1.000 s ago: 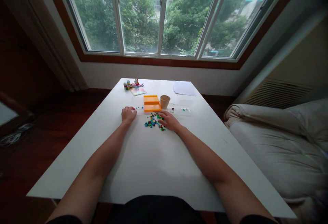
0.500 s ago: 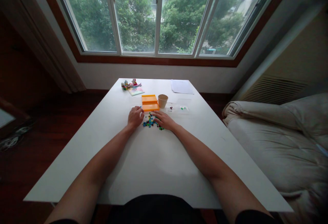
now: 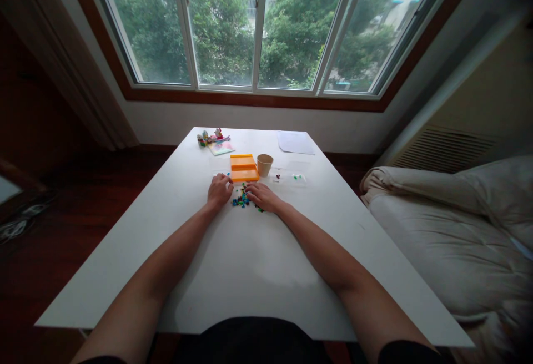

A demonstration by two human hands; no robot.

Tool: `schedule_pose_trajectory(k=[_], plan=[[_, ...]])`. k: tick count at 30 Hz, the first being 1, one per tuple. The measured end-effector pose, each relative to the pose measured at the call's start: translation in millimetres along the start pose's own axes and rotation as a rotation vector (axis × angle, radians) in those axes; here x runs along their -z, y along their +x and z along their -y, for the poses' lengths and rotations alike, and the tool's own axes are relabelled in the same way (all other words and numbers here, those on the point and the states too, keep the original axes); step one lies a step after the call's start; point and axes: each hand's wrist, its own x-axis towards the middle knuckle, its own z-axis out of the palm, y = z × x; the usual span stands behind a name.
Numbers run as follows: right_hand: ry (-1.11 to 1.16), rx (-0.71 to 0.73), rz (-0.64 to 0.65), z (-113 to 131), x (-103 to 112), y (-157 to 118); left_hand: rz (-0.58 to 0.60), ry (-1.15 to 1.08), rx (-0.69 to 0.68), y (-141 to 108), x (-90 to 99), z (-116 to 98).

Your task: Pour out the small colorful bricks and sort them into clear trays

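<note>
Small colourful pieces point(image 3: 241, 201), mostly blue and green, lie in a loose pile on the white table point(image 3: 245, 264). On the pile's left side is my left hand point(image 3: 220, 190), its fingers curled in with the fingertips close together; whatever they hold is too small to see. My right hand point(image 3: 264, 196) reaches over the pile's right side, palm down, fingers spread and touching the pieces. Just beyond the hands lies an orange case point(image 3: 245, 173), opened flat. A brown paper cup point(image 3: 265, 165) stands against the case's right side.
Clear trays hold a few dark red pieces point(image 3: 277, 176) and green pieces point(image 3: 297, 177) right of the cup. Small toy figures point(image 3: 204, 139) and a coloured card point(image 3: 221, 147) are at the back left, white papers point(image 3: 296, 142) at the back right. A covered couch point(image 3: 441, 214) stands at right.
My right hand has shifted slightly left over the pile. My left hand has hardly moved.
</note>
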Motion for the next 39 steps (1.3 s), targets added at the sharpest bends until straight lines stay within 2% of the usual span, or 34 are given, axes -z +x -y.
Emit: schedule_pose_trajectory(k=[6,10,15,20,23,33,39], plan=[[-0.041,-0.029,0.013,0.3,-4.4,1.8,-0.008,-0.02,-0.013,3.4,-5.6,4.4],[0.007,-0.017,0.008,1.1,-4.6,3.9,0.036,-0.065,-0.105,2.4,-5.6,2.7],[0.166,-0.099,-0.128,2.6,4.9,-5.2,0.161,-0.117,-0.242,-1.6,0.7,-6.0],[0.273,-0.23,-0.317,-3.8,14.5,-16.9,0.236,-0.132,-0.304,-4.4,0.6,-18.2],[0.24,-0.304,-0.395,-7.5,13.6,-17.8,0.29,-0.133,-0.336,-5.7,-2.8,-24.3],[-0.013,-0.454,-0.489,-25.7,15.6,-18.9,0.38,-0.155,-0.398,-7.1,0.1,-28.5],[-0.05,-0.579,-0.488,-40.4,16.3,-22.6,0.37,-0.17,-0.339,-8.0,2.4,-28.7]])
